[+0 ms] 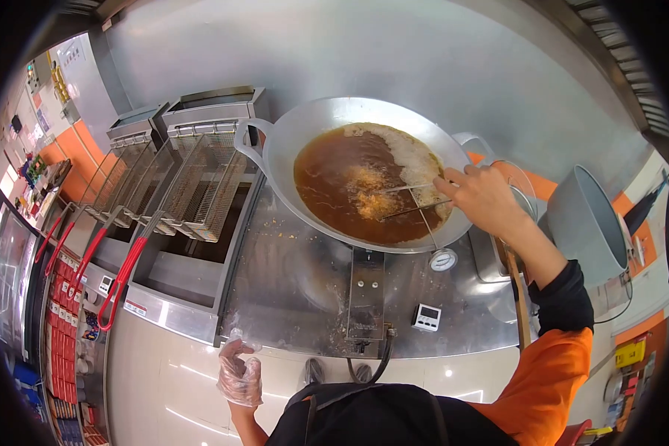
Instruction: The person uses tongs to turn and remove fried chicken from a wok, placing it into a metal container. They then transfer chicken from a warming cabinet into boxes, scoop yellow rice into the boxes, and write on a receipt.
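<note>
My right hand (485, 197) is bare and closed round a pair of thin metal sticks (416, 211). Their tips are apart and reach down to the oil in a wide silver wok (282, 160). Golden fried bits (369, 195) float in a bubbling cluster by the tips, and pale foam lines the far right side of the brown oil. A dial thermometer (443, 259) hangs on the wok's near rim, its stem in the oil. My left hand (239, 375), in a clear plastic glove, is held off the counter's front edge, fingers loosely bent, thumb apart, nothing visible in it.
Wire fryer baskets (204, 182) with red handles stand over the fryer at left. A digital timer (427, 317) lies on the steel counter (290, 290), which has crumbs on it. At right are a large grey pot (589, 223) and a wooden handle (517, 293).
</note>
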A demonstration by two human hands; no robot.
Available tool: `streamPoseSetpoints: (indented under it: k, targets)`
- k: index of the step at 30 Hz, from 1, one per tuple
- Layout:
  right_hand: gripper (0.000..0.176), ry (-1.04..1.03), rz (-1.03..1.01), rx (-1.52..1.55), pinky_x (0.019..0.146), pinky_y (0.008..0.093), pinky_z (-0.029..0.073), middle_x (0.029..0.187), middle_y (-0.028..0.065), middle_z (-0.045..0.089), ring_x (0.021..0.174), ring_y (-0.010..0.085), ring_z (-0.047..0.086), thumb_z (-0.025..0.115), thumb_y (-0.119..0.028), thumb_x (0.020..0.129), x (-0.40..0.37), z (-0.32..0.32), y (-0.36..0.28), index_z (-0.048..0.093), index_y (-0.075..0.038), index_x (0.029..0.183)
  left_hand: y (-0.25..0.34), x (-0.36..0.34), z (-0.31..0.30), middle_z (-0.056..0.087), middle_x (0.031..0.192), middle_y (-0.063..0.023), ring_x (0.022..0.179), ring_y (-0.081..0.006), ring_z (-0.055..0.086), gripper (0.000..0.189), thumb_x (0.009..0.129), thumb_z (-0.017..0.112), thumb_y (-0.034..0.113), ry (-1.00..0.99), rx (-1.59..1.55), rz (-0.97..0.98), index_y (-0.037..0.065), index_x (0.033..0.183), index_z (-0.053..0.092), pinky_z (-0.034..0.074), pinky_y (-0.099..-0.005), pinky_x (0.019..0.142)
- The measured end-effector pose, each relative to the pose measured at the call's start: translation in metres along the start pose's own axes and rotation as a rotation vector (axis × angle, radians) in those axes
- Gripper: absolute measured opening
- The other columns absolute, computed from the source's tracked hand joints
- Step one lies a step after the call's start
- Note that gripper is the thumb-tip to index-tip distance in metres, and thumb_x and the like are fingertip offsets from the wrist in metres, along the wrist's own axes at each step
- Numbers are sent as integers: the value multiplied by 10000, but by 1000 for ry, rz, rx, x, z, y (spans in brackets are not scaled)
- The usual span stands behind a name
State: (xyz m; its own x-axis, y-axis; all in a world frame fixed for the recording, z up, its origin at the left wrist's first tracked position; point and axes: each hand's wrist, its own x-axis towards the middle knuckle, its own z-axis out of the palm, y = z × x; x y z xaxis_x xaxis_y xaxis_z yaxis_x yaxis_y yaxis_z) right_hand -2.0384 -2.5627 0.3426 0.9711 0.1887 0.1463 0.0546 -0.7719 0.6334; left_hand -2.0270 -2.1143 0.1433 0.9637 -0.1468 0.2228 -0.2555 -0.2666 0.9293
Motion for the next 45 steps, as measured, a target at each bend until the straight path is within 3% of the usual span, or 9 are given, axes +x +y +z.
streamPoseSetpoints:
  k: [9, 14, 17, 29, 35, 37, 40, 42, 45]
  targets:
    - [274, 222, 307, 241, 548, 358, 466, 820, 52, 603, 660, 259, 625, 695, -212, 774, -39, -28, 6, 618, -89, 1007, -20, -2, -6, 556, 1142, -103, 1000, -180, 547, 464, 862, 575, 90, -50, -119, -117, 43, 1300, 430, 439, -311, 862]
    - [213, 299, 531, 241, 551, 360, 480, 813, 50, 621, 665, 269, 639, 676, -201, 800, -56, 0, -6, 621, -83, 969, -12, 7, 3, 451, 1370, -151, 1286, -288, 420, 596, 830, 623, 108, -93, -312, -24, 53, 1371, 379, 387, -396, 993]
    - [227, 81, 661, 195, 560, 377, 504, 850, 51, 627, 688, 273, 649, 665, -204, 811, -87, 18, -11, 619, -93, 1004, -9, 10, 7, 401, 1442, -131, 1343, -319, 352, 679, 763, 628, 108, -94, -353, -99, 80, 1391, 373, 339, -472, 1028]
    - [319, 176, 800, 390, 615, 402, 517, 885, 52, 625, 684, 253, 660, 639, -307, 848, -157, 47, -30, 609, -120, 1104, 16, 53, 77, 519, 1298, -153, 1162, -292, 544, 575, 815, 697, 181, -639, -419, 219, 68, 1317, 440, 502, -360, 842]
    - [469, -33, 1129, 1810, 395, 217, 349, 740, 5, 550, 446, 50, 411, 564, -434, 927, -174, 19, 35, 608, 19, 1040, 101, 11, 168, 615, 1170, -100, 1098, -209, 582, 418, 856, 652, 101, -1439, -405, 327, 105, 1253, 520, 504, -340, 843]
    - [515, 142, 1195, 1969, 381, 211, 315, 642, -9, 504, 421, 44, 364, 544, -464, 929, -198, 28, 47, 601, 38, 1029, 116, -12, 212, 616, 1180, -91, 1082, -199, 594, 401, 865, 635, 82, -1601, -467, 245, 100, 1249, 520, 503, -327, 837]
    - [532, 153, 1223, 1971, 388, 223, 320, 652, 6, 510, 435, 62, 385, 556, -483, 913, -259, 61, 67, 587, 38, 1014, 153, -44, 291, 633, 1148, -94, 1041, -200, 619, 340, 877, 623, 104, -1479, -626, 187, 80, 1207, 543, 498, -314, 828]
    - [477, -3, 1252, 1813, 421, 234, 370, 758, 41, 558, 494, 89, 461, 622, -442, 885, -307, 80, 82, 576, 26, 968, 173, -50, 358, 645, 1075, -134, 955, -264, 652, 228, 914, 554, 165, -1317, -274, 259, 69, 1119, 573, 511, -348, 801]
    - [583, 231, 1233, 1306, 650, 309, 480, 802, 100, 621, 689, 215, 587, 771, -426, 738, -344, 130, 65, 542, 59, 965, 218, -58, 438, 636, 980, -178, 882, -339, 643, 209, 937, 464, 210, -1026, 183, 541, 76, 1026, 598, 515, -419, 752]
